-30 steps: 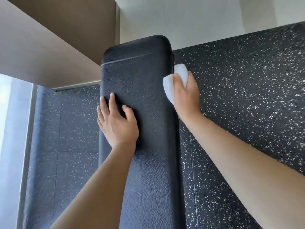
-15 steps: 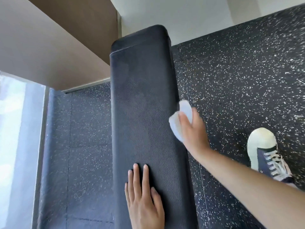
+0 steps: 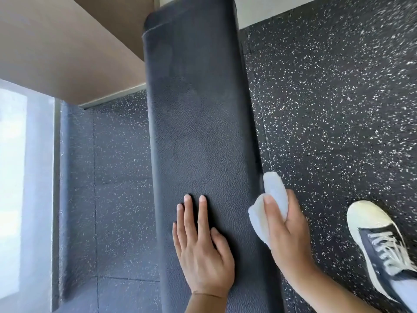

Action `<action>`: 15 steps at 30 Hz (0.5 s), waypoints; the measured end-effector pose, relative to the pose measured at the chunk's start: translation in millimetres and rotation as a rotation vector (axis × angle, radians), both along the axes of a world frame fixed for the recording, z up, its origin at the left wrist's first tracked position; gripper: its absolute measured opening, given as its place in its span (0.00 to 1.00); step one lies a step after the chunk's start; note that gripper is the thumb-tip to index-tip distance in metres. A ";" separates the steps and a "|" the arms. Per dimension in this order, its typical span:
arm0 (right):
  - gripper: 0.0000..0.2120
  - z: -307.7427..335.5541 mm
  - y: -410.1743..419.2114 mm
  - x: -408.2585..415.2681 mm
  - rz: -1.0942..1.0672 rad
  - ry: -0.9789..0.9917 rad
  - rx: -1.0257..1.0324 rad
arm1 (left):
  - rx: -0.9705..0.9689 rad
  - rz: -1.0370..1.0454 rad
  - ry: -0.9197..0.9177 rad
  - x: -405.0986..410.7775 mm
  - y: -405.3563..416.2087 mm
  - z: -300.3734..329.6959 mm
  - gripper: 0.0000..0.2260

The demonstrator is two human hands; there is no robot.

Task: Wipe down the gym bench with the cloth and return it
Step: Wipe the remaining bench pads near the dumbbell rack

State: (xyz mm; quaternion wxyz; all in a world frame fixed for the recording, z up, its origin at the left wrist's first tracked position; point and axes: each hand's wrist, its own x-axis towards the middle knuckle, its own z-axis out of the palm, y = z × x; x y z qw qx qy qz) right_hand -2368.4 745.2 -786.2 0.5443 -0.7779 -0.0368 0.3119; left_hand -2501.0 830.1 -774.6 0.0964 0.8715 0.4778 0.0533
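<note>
While the bench runs lengthwise away, right hand grips cloth.

The left hand lies flat, palm down, with its fingers straight and close together, pointing far away. The right hand is just to its right, with its fingers and thumb curled tight. Both bare forearms come in from the near edge.

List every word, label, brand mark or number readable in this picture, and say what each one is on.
None can be read.
The bench pad: plain black textured cover, no print showing.
The cloth in the right hand: plain white.
The sneaker: no logo or lettering visible from this angle.
The speckled floor and the left hand: no text.
</note>
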 end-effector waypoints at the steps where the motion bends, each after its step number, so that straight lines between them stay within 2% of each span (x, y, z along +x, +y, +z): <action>1: 0.18 1.5 -5.7 -6.0 0.008 0.010 -0.016 | 0.005 0.002 -0.004 0.1 -0.1 0.1 0.29; 4: 0.14 -1.1 15.1 13.6 -0.035 0.028 0.033 | 0.011 0.009 0.001 0.6 -1.2 -1.1 0.29; 8: 0.10 -15.6 82.8 81.3 -0.112 0.011 0.112 | 0.021 0.004 0.004 -0.5 -0.7 -1.7 0.29; 10: 0.11 -19.2 106.2 108.6 -0.116 -0.010 0.121 | 0.029 -0.002 0.002 -0.8 -1.4 -2.6 0.29; 12: 0.12 -20.3 110.8 112.4 -0.109 -0.034 0.110 | 0.032 -0.003 -0.001 -1.0 -0.9 -2.3 0.28; 15: 0.12 -17.8 74.7 74.5 -0.087 -0.018 0.121 | 0.028 0.007 0.002 0.5 -1.8 -1.5 0.28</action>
